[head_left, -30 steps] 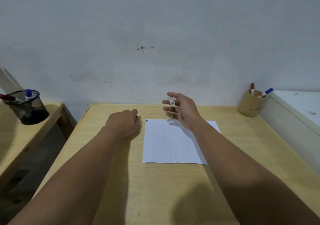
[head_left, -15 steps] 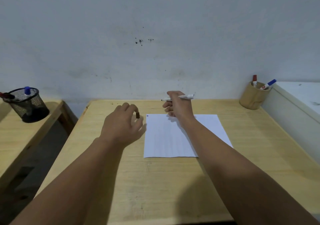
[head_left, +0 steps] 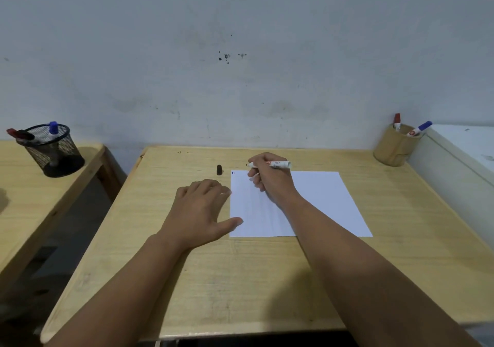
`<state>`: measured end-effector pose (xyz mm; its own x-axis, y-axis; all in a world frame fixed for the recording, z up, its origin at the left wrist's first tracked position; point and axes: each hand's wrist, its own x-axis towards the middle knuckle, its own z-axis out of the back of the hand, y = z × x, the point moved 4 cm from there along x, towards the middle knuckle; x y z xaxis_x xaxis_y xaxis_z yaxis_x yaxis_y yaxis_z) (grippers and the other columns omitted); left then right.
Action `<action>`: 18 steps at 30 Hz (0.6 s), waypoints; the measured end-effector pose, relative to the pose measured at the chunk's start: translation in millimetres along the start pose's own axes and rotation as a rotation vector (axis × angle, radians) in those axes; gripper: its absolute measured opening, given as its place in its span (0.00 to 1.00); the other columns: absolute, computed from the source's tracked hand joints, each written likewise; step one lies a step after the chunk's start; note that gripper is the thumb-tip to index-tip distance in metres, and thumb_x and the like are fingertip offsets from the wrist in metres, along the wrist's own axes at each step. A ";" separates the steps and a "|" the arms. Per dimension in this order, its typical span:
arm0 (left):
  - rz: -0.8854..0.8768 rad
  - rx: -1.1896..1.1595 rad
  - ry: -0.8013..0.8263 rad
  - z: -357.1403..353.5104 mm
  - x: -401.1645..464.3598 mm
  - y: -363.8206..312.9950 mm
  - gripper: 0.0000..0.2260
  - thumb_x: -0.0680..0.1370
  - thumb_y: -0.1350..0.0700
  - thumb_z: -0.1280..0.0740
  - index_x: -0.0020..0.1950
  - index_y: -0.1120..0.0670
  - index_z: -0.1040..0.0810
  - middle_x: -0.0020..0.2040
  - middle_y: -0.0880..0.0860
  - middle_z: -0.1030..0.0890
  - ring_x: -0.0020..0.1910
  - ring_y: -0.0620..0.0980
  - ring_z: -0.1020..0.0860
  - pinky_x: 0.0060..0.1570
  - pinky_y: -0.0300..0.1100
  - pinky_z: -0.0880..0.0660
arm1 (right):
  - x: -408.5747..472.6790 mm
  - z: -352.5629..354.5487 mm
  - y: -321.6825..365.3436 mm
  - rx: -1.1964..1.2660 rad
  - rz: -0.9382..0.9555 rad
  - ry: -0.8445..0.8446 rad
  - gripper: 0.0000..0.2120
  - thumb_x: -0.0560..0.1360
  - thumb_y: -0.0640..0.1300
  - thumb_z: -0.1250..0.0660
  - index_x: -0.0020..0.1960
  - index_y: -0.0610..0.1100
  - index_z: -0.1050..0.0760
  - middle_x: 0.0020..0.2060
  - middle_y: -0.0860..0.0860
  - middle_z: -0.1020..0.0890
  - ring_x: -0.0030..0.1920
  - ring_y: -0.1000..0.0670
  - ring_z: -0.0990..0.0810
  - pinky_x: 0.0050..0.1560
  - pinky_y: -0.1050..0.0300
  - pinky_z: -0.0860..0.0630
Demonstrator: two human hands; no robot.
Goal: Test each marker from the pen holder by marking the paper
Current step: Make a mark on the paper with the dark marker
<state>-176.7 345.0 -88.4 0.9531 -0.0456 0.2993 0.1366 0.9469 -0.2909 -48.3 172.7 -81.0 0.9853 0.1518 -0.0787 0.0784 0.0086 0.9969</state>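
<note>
Set down since half a second ago: dark cap [head_left: 219,169], now upright on table [head_left: 240,280], released by left hand [head_left: 199,213]. Left hand now spread flat and empty, fingertips [head_left: 227,192] at left edge of paper [head_left: 320,202], thumb just onto it, probably to pin the sheet. Right hand [head_left: 270,183] closed around uncapped marker [head_left: 270,164], barrel near level, tip toward nine o'clock, hovering at paper's twelve o'clock edge; contact unclear. Small blue marks [head_left: 233,172] at top-left corner. Cap just beside that corner. Wooden pen holder [head_left: 393,147] at two o'clock with two markers; mesh holder [head_left: 53,150] at ten o'clock on side table. Judged ready for test stroke.
</note>
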 end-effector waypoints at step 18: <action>0.155 0.085 0.253 -5.3 3.0 3.1 0.56 0.65 0.15 0.49 0.85 0.48 0.45 0.86 0.49 0.51 0.85 0.49 0.56 0.82 0.58 0.57 | 22.7 -22.4 -19.2 -0.125 0.043 -0.084 0.12 0.73 0.47 0.29 0.33 0.47 0.25 0.36 0.38 0.13 0.31 0.47 0.16 0.38 0.51 0.20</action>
<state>-172.0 346.1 -93.2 0.9992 0.0343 0.0183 -0.0290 0.9715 -0.2352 -30.9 198.2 -101.9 0.9969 0.0717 -0.0309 0.0216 0.1277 0.9916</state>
